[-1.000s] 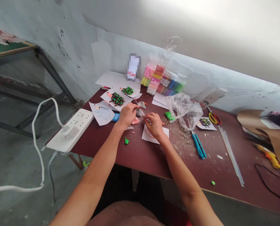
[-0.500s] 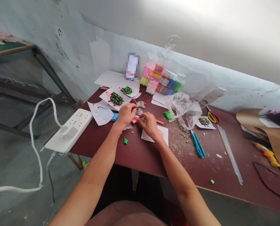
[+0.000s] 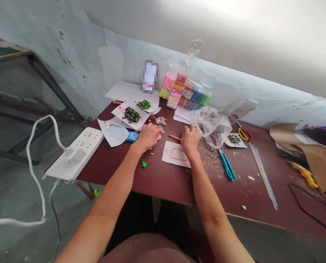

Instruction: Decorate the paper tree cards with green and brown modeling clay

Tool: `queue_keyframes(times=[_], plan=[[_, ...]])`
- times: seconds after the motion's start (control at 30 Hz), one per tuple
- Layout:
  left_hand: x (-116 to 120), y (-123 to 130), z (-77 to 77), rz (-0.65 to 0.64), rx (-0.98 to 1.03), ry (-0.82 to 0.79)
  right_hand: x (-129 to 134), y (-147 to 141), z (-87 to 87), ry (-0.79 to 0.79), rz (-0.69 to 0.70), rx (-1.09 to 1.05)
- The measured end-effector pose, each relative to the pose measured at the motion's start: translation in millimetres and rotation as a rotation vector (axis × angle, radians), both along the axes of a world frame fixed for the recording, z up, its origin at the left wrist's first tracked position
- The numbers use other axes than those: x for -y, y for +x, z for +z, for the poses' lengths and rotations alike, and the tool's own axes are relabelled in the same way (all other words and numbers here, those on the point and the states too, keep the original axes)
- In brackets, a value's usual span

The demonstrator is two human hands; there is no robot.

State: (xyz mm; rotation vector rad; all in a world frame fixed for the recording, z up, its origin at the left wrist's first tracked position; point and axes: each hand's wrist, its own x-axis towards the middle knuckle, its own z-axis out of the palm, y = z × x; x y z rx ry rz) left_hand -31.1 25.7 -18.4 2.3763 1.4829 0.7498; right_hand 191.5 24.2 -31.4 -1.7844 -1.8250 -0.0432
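Left hand point(image 3: 149, 136) and right hand point(image 3: 189, 140) apart on a maroon tabletop point(image 3: 163, 182), neither plainly clamped on anything. Left fingers point(image 3: 158, 136) loosely curled beside small scraps of clay; any pinched bit too small to tell. Right hand half closed, at the top edge of an orange-outlined hedgehog sheet point(image 3: 175, 154); touching or just above it, impossible to say. Orange clay roll point(image 3: 174, 137) lying between the hands, untouched.

Work so far, by the look of the table: two clay-covered hedgehog sheets point(image 3: 130, 115) point(image 3: 144, 104) with brown and green spines, apparently finished, and a third dark-spined one point(image 3: 235, 140) off to the right. Left to do, apparently: the orange-outlined sheet, bare of clay, and a blue-dotted hedgehog drawing point(image 3: 115, 131), also without clay. Bagged coloured clay pack point(image 3: 185, 95) beyond, against the wall.
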Motion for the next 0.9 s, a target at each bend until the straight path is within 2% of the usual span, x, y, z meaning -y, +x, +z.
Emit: queue_keyframes(times=[0.17, 0.27, 0.37, 0.5, 0.57, 0.67, 0.77, 0.83, 0.9], plan=[[3.1, 3.7, 1.1, 0.008, -0.033, 0.070, -5.5, 31.5, -7.4, -0.104, -0.189, -0.030], [7.8, 10.7, 4.6, -0.044, 0.007, 0.123, -6.0, 34.3, -3.3, -0.168, -0.212, 0.023], [11.2, 18.5, 5.7, -0.088, 0.047, 0.121, -5.9, 31.5, 1.6, -0.079, -0.098, -0.013], [11.6, 23.3, 3.8, -0.112, 0.126, 0.091, -3.0, 20.2, 7.1, 0.010, 0.036, -0.296], [11.1, 23.4, 2.9, -0.109, 0.202, 0.083, 0.6, 10.7, 11.3, -0.040, 0.136, -0.519], [10.6, 22.4, 2.6, -0.098, 0.336, 0.081, 8.4, -5.1, 20.4, -0.237, 0.315, -0.870], [10.1, 21.2, 2.8, -0.166, 0.392, 0.045, 15.5, -15.6, 29.9, -0.330, 0.406, -0.963], [9.5, 20.6, 2.6, -0.211, 0.397, -0.003, 18.3, -17.6, 34.6, -0.346, 0.418, -0.972], [8.8, 20.3, 2.3, -0.191, 0.399, -0.027, 19.5, -16.4, 37.4, -0.370, 0.402, -1.009]])
